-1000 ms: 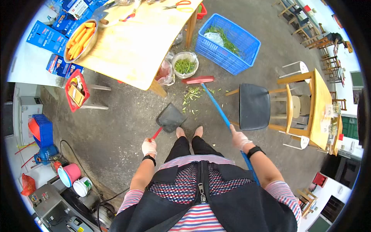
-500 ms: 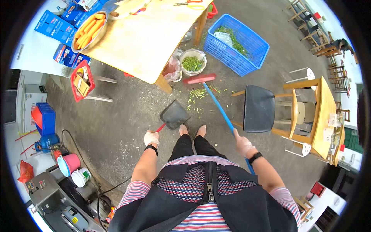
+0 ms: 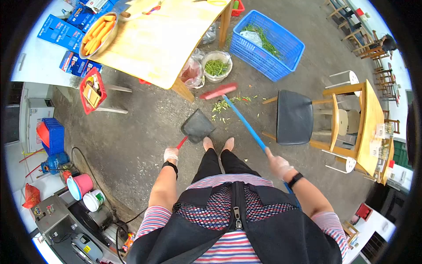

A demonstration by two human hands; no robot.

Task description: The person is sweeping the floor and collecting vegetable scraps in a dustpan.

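My left hand [image 3: 171,155], in a clear glove, is closed round the red handle of a black dustpan [image 3: 198,126], which rests on the floor in front of my feet. My right hand [image 3: 278,165], gloved too, grips the blue pole of a broom [image 3: 246,123]. The broom's red head [image 3: 218,91] is at the far side of a scatter of green and pale vegetable scraps [image 3: 223,106]. These scraps lie on the floor just beyond the dustpan's right side, between it and the broom head.
Ahead stands a wooden table [image 3: 149,48] with a bowl of carrots [image 3: 100,35]. Beside its leg are a white bucket of greens [image 3: 216,67] and a blue crate [image 3: 267,46]. A black-seated chair [image 3: 295,117] stands at right, a red basket [image 3: 92,91] on a stool at left.
The broom head has moved left and slightly nearer, its angle turned. The dustpan has hardly shifted. The camera view has moved a little.
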